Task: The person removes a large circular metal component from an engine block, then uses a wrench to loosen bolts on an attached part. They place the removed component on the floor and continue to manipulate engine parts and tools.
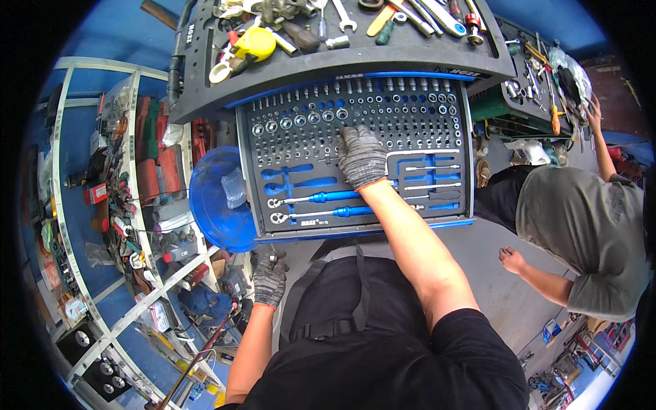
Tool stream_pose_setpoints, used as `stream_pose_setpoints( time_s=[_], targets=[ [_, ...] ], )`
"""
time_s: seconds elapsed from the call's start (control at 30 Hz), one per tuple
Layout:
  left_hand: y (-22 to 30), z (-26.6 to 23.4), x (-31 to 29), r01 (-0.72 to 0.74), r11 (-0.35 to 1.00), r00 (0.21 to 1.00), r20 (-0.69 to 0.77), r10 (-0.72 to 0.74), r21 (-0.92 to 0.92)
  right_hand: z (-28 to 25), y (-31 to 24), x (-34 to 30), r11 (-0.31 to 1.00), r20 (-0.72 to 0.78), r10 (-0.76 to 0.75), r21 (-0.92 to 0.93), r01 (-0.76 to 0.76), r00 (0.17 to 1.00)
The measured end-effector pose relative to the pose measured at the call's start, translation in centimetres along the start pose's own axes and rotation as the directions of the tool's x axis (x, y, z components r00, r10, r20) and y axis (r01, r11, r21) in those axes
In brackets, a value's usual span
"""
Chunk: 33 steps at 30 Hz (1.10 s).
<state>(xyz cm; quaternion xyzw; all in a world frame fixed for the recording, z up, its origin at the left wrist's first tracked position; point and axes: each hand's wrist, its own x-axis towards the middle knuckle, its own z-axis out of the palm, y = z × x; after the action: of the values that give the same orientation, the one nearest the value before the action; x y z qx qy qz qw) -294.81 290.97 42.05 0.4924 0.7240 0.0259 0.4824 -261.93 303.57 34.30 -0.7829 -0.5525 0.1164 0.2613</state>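
My right hand [362,158], in a grey knit glove, reaches into an open tool drawer [247,205]. Its fingers are curled down onto the rows of small bits and sockets in the black foam; whatever lies under the fingertips is hidden. Below the drawer's left corner, my left hand [270,281], gloved alike, is closed around a small shiny metal socket [274,257], of which only the end shows. Two ratchets with blue handles [328,197] lie in the foam just below my right hand. Blue recesses [311,182] show bare beside them.
A tool-strewn cart top [321,58] with a yellow tape measure [255,44] overhangs the drawer. A blue bin [212,205] stands against its left side, beside crowded metal shelves [133,184]. To the right, another person [581,225] bends near a second loaded cart [506,102].
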Motion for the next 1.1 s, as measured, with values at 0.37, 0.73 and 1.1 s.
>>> stream_pose_setpoints(
  time_s=[0.37,0.73,1.1],
  targets=[
    [2.4,3.8,2.1,-0.213,0.95,0.976,0.094,0.196,0.227,-2.6,-1.2,2.4,0.985,0.364,-0.089,-0.105,0.136,0.927],
    [6.4,4.3,4.0,-0.311,0.907,0.95,0.073,0.303,0.284,-2.1,-1.9,4.3,0.94,0.558,-0.133,-0.192,0.283,0.819],
    [6.6,4.7,5.7,-0.302,0.916,0.953,0.041,0.302,0.266,-6.6,1.0,-4.4,0.968,0.269,-0.247,0.111,0.225,0.931]
  ],
)
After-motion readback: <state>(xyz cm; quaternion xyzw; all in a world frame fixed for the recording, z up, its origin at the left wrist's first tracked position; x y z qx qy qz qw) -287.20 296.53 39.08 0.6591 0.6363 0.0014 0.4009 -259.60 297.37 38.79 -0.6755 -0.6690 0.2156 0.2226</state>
